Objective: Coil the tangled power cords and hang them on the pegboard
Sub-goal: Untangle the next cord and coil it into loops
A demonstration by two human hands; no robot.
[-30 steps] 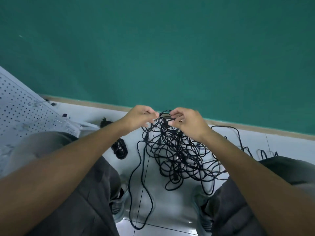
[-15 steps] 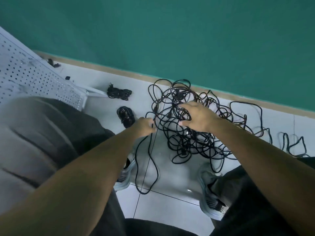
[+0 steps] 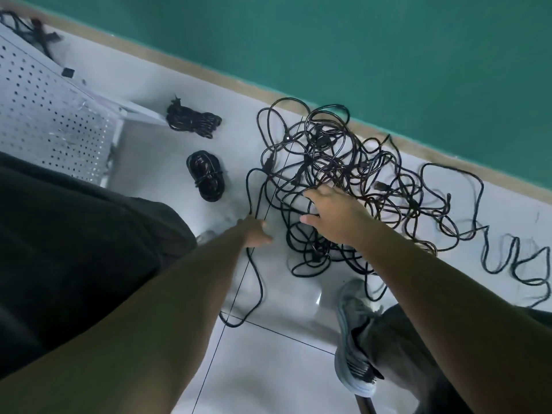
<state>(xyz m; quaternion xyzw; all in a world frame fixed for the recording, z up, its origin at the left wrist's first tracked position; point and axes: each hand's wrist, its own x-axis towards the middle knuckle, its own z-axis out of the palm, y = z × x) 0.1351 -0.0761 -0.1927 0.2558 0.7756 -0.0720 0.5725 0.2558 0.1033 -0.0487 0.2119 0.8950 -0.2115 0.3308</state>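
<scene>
Head view: the tangled cords (image 3: 337,174) lie in a loose black heap on the white tile floor (image 3: 268,369), near the green wall (image 3: 358,40). My right hand (image 3: 334,216) rests on the heap with fingers spread and fairly straight, gripping nothing. My left hand (image 3: 254,233) holds 1 trailing cord (image 3: 257,282) at the heap's left edge. 2 coiled cords (image 3: 206,176) lie between the heap and the pegboard (image 3: 44,115).
</scene>
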